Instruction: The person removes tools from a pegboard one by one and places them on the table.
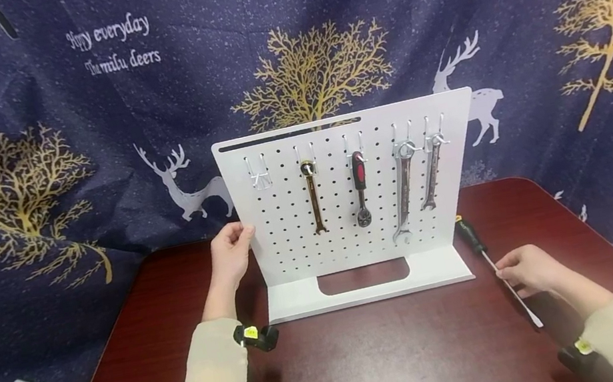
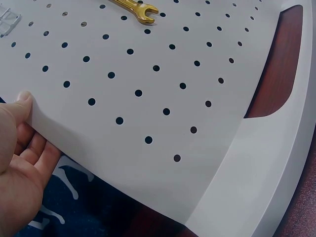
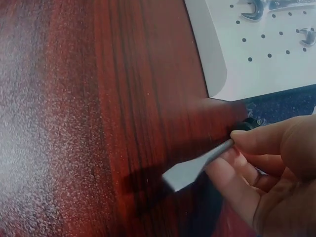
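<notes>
My left hand (image 1: 230, 254) pinches the left edge of a white pegboard (image 1: 420, 106), its thumb on the front face and its fingers behind. On the right, my right hand (image 1: 530, 272) grips the thin shaft of a flathead screwdriver (image 1: 470, 236) between thumb and fingers. The dark handle points away, beside the board's right end. In the right wrist view the flat metal blade (image 3: 185, 175) sticks out past the fingertips, close over the table.
On the board's hooks hang a golden wrench (image 1: 315, 203), a ratchet (image 1: 359, 172) with a black-and-red handle, a large wrench (image 1: 404, 191) and a smaller wrench (image 1: 432, 176). A bare hook (image 1: 261, 180) is at the upper left. The board's base stands on a dark red table (image 1: 371, 356).
</notes>
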`<control>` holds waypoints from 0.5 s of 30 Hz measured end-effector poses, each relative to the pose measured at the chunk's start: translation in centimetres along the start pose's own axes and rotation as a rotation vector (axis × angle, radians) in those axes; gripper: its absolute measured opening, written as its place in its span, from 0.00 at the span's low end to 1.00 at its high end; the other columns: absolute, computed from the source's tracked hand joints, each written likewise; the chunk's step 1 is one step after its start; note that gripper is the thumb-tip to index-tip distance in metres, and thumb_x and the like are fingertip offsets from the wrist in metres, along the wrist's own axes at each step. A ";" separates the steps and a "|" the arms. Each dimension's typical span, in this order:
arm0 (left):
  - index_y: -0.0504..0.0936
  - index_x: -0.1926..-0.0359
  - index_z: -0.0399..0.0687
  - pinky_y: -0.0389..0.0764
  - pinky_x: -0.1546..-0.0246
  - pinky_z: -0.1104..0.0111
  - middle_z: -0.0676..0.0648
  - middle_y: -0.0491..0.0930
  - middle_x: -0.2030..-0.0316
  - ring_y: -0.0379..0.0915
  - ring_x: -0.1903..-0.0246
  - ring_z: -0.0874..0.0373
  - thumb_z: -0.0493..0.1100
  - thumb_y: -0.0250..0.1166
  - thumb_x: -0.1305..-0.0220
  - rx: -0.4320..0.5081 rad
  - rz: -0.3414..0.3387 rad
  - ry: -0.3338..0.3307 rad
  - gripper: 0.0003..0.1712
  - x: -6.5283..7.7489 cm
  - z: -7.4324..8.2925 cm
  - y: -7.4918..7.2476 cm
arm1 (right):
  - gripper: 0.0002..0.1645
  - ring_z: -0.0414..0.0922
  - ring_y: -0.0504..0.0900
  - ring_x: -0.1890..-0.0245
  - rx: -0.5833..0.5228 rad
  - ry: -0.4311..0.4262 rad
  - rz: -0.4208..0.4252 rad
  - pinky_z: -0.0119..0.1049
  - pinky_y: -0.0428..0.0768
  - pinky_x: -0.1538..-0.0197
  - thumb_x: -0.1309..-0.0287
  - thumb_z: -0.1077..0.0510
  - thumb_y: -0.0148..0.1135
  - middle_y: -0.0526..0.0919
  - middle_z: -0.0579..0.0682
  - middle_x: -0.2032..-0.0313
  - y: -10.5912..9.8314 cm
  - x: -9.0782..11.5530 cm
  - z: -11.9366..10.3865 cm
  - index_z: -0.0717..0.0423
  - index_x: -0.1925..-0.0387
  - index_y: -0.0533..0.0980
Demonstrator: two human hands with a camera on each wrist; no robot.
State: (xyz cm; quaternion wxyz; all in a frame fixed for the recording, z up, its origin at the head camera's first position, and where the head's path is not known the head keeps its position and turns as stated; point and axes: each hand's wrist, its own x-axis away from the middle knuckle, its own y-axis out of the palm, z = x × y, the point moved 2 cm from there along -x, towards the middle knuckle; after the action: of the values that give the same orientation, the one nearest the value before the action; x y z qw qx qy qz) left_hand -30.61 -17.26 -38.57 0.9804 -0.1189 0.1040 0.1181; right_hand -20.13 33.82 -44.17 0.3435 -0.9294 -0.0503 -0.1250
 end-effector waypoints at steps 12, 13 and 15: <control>0.78 0.58 0.36 0.75 0.65 0.74 0.45 0.77 0.66 0.69 0.69 0.64 0.43 0.61 0.35 -0.002 -0.006 -0.014 0.13 0.0 0.2 0.0 | 0.16 0.46 0.81 0.72 0.023 -0.008 0.060 0.41 0.83 0.73 0.44 0.69 0.55 0.82 0.58 0.74 0.3 -0.4 0.2 0.81 0.58 0.72; 0.78 0.58 0.36 0.75 0.66 0.75 0.46 0.77 0.66 0.69 0.70 0.64 0.43 0.61 0.35 -0.005 -0.005 -0.014 0.13 0.0 0.1 0.0 | 0.16 0.47 0.82 0.72 0.027 -0.010 0.064 0.41 0.83 0.73 0.44 0.69 0.55 0.82 0.60 0.74 0.3 -0.4 0.3 0.81 0.57 0.71; 0.78 0.58 0.36 0.74 0.66 0.75 0.46 0.77 0.67 0.69 0.70 0.64 0.43 0.62 0.35 -0.004 -0.003 -0.011 0.13 0.0 0.1 0.0 | 0.17 0.48 0.82 0.71 0.036 -0.018 0.072 0.41 0.83 0.73 0.44 0.69 0.54 0.82 0.63 0.72 0.2 -0.4 0.3 0.82 0.56 0.70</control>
State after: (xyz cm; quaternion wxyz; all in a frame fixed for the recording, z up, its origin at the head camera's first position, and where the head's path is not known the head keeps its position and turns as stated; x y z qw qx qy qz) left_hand -30.57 -17.24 -38.49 0.9809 -0.1202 0.0980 0.1177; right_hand -20.44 33.84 -44.59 0.3638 -0.9255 -0.0221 -0.1030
